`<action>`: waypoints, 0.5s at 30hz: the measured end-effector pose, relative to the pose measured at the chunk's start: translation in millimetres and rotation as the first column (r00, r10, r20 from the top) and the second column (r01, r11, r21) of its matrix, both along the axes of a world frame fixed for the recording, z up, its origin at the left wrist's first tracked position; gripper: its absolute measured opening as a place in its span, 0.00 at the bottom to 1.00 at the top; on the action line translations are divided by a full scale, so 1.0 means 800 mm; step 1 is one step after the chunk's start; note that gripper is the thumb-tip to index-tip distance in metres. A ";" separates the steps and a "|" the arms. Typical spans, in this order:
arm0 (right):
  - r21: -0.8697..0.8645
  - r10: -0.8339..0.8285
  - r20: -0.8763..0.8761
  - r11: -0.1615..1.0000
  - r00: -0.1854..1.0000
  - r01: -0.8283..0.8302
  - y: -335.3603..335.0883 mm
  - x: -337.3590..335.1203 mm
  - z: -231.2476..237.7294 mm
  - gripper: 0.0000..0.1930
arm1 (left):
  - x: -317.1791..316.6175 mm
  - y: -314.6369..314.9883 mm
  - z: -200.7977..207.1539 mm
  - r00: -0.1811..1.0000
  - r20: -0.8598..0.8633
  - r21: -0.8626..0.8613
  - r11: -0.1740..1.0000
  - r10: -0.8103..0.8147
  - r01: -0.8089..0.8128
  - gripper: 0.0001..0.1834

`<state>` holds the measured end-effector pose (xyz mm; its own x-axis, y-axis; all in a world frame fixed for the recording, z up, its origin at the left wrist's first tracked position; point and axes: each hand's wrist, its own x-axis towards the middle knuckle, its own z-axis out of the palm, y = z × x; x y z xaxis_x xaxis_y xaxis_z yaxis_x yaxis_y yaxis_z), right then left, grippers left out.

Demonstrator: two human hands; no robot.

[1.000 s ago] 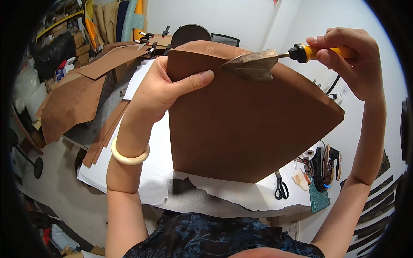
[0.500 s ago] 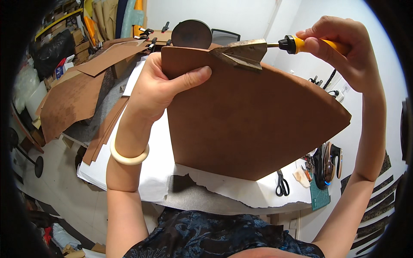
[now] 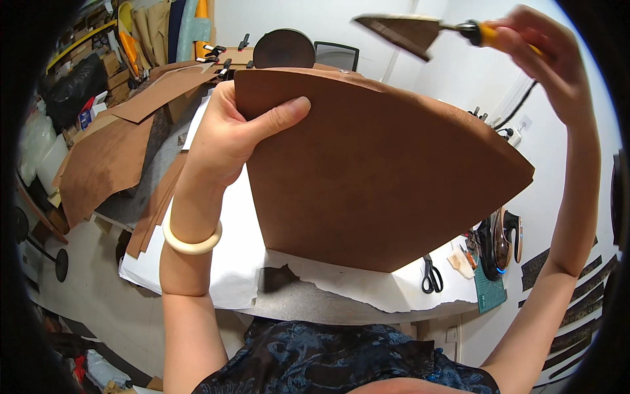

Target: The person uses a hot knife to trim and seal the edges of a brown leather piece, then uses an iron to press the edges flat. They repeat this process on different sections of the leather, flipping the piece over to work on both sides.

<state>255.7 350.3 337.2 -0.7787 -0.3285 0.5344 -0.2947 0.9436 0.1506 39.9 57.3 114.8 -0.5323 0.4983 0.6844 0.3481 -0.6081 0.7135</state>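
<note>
My left hand (image 3: 244, 129) grips the upper left corner of a large brown leather panel (image 3: 380, 171), thumb on the near face and the other fingers hidden behind. The panel stands tilted upright with its lower edge at the white-covered table, and its top edge curves down to the right. In my right hand (image 3: 548, 62) is a small corded hand iron (image 3: 400, 31) with a yellow handle and a pointed, trowel-shaped metal head. That head hangs in the air above the panel's top edge, apart from it. My right fingers are wrapped round the handle.
Black scissors (image 3: 431, 274) lie on the table's white paper (image 3: 226, 262) near the panel's lower right. Beyond them are a green cutting mat (image 3: 489, 292) and a dark handled device (image 3: 489, 246). More brown sheets (image 3: 108, 167) are stacked at the left. A round black disc (image 3: 284, 49) stands behind.
My right hand has lifted the iron up and to the right, off the panel's top edge. The panel and my left hand have shifted slightly left.
</note>
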 end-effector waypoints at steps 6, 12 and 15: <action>0.346 0.152 0.001 0.927 0.988 -0.143 -0.041 0.037 -0.031 0.08 | -0.002 -0.004 -0.001 1.000 0.002 -0.014 1.000 -0.002 0.002 0.10; 0.379 0.189 -0.003 0.909 0.982 -0.174 -0.037 0.031 -0.035 0.06 | -0.006 -0.006 -0.003 0.999 -0.040 0.001 0.999 -0.035 0.035 0.11; 0.348 0.207 0.013 0.916 0.978 -0.199 -0.027 0.025 -0.031 0.08 | -0.003 -0.005 -0.004 0.999 -0.036 0.031 0.999 -0.033 0.034 0.11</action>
<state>275.8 328.4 312.2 -0.6645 -0.6455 0.3765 -0.4667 0.7520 0.4655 37.8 53.0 111.3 -0.4905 0.4933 0.7184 0.3519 -0.6420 0.6812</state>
